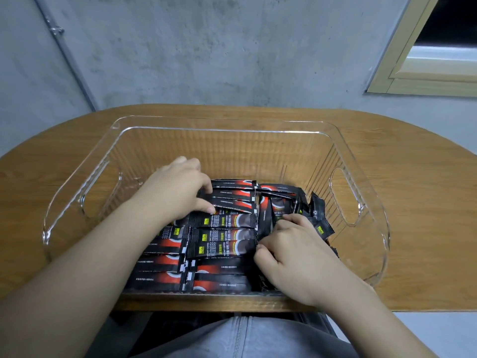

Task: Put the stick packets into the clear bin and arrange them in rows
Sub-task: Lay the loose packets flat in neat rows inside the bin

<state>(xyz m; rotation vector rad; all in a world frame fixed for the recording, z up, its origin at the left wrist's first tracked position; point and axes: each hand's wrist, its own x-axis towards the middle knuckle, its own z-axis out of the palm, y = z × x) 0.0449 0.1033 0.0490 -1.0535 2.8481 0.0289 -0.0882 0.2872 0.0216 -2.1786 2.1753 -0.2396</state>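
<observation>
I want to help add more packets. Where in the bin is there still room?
Room: the bin floor behind the packets, by the far wall. Crowded: the near half, with the left hand, right hand and leaning packets by the right handle.

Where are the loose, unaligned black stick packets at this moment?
In the head view, the jumbled black stick packets lean at the clear plastic bin's right end, just beyond the right hand, right of the flat rows.

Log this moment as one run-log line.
stage: arranging | left hand: on packets | right hand: on packets | clear bin: rows left, jumble right
</observation>
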